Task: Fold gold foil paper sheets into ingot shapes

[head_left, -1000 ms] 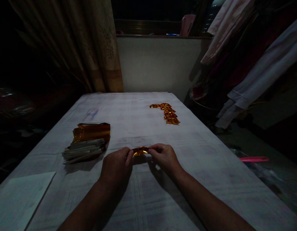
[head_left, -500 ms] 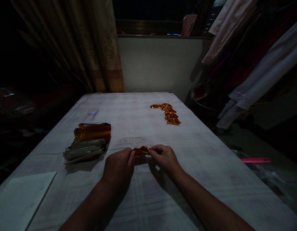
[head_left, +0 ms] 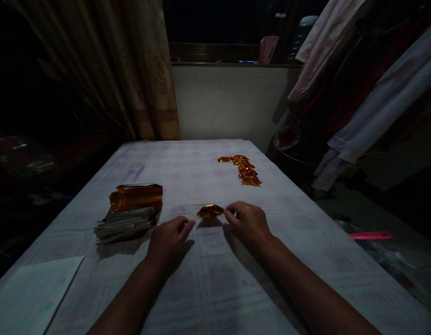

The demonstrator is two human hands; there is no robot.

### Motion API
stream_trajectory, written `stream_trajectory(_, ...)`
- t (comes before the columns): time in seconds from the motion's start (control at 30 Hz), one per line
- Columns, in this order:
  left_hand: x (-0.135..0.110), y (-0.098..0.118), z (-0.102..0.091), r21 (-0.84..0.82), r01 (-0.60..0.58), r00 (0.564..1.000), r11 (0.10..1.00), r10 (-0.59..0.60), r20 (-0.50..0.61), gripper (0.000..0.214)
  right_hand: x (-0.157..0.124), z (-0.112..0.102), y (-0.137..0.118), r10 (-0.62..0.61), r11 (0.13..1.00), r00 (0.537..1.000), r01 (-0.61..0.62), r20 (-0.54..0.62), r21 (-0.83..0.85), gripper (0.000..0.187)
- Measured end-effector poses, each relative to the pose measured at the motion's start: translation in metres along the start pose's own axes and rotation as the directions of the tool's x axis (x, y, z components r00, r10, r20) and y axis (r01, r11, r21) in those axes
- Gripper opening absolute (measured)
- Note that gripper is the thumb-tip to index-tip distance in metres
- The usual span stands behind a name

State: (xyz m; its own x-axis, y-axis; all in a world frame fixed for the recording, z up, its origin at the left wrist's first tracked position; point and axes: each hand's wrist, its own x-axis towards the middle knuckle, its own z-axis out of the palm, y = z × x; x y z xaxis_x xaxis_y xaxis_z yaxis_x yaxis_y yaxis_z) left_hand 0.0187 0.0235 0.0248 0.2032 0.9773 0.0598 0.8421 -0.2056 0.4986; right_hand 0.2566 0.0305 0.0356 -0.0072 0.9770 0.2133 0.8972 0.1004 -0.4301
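Gold foil piece (head_left: 210, 211) — hovering between the hands, right hand (head_left: 248, 219) pinching one end | left hand (head_left: 168, 238) — just letting go, sitting empty, fingers parted | two-handed shaping apparently pausing

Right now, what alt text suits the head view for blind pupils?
The right hand pinches a folded gold-foil piece by one end over a pale checked tablecloth. The left hand holds nothing, near stacked gold and grey sheets. Similar folded pieces lie beyond.

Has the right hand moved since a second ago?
Yes: the right hand has moved forward and slightly right, nearer the gold foil pieces on the tablecloth.
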Motion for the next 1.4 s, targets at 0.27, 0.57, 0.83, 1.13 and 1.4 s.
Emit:
stream_trajectory(0.27,0.008,-0.023,0.010,-0.330,0.087,0.987,0.940,-0.125,-0.097,0.054,0.109,-0.013,0.038,0.124,0.925,0.967,-0.194,-0.223,-0.326,0.025)
stream_trajectory(0.57,0.011,-0.031,0.016,-0.408,0.117,0.975,0.906,-0.183,-0.129,0.058,0.195,0.009,0.065,0.200,0.880,0.952,-0.278,-0.232,-0.385,0.028)
stream_trajectory(0.83,0.010,-0.034,0.018,-0.401,0.116,0.974,0.909,-0.184,-0.134,0.056,0.218,0.028,0.091,0.218,0.858,0.955,-0.286,-0.201,-0.427,0.028)
stream_trajectory(1.13,0.011,-0.033,0.019,-0.380,0.114,0.967,0.918,-0.191,-0.170,0.054,0.222,0.031,0.089,0.208,0.848,0.965,-0.258,-0.158,-0.464,0.024)
stream_trajectory(1.4,0.010,-0.032,0.019,-0.384,0.112,0.965,0.916,-0.192,-0.176,0.052,0.214,0.027,0.080,0.186,0.850,0.974,-0.226,-0.131,-0.476,0.026)
